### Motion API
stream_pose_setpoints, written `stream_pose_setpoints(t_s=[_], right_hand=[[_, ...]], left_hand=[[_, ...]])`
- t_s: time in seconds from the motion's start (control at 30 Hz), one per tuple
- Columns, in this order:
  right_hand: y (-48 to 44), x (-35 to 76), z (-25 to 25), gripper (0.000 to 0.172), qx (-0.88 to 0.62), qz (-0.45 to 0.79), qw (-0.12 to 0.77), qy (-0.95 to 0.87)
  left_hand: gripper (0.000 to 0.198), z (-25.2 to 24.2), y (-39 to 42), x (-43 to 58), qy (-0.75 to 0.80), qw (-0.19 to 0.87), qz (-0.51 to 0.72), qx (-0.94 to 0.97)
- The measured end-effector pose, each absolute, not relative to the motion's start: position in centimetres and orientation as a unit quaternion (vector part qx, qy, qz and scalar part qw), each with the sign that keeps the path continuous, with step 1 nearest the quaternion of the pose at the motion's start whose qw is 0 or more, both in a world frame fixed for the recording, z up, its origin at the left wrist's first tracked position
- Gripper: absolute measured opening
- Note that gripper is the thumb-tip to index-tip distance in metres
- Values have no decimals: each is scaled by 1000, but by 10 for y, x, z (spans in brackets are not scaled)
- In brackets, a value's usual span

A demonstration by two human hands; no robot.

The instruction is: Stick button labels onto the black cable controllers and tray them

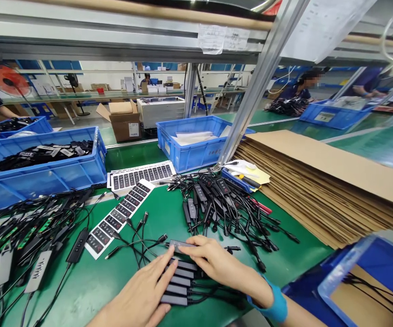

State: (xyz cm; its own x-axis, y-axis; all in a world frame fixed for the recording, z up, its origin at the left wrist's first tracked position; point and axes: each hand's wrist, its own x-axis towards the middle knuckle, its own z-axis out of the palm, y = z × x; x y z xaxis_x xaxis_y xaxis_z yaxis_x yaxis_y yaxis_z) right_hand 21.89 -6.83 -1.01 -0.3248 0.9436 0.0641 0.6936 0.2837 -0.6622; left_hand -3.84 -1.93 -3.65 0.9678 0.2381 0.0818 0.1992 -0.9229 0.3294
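A row of slim grey cable control boxes (176,289) lies side by side on the green bench in front of me, cables running off to the right. My left hand (145,286) rests along the row's left side, fingers stretched out and open, its fingertip at the farthest box. My right hand (212,256) is closed with its fingers over that farthest control box (176,245), partly hiding it. Just left of the row are loose cable plugs (144,220). A sheet of black button labels (120,213) lies beyond, some of its places bare.
A heap of cabled control boxes (213,195) lies ahead; more cables and open boxes (36,272) spread at left. Blue bins (43,181) stand behind. Stacked cardboard sheets (336,168) and a blue bin (329,290) flank the right. A metal post (257,86) rises midway. People work beyond.
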Motion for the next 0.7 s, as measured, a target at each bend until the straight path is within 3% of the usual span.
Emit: stream_pose_setpoints(t_s=[0.17,0.27,0.37,0.43,0.57,0.7], right_hand=[[-80,212,-13,46,-547,242,231,-768],[-92,198,-15,47,-579,241,186,-756],[-105,181,-29,87,-592,204,140,-767],[-110,171,-43,102,-599,160,129,-774],[-113,161,-60,104,-617,108,134,-768],[-108,158,-49,100,-619,136,137,-761]], left_hand=[[86,-41,-22,-35,163,94,89,978],[85,-44,-23,-32,167,77,109,977],[80,-48,-24,-28,150,81,144,975],[79,-49,-23,-27,135,102,163,972],[90,-48,-20,-27,105,156,129,974],[99,-48,-18,-27,98,204,114,967]])
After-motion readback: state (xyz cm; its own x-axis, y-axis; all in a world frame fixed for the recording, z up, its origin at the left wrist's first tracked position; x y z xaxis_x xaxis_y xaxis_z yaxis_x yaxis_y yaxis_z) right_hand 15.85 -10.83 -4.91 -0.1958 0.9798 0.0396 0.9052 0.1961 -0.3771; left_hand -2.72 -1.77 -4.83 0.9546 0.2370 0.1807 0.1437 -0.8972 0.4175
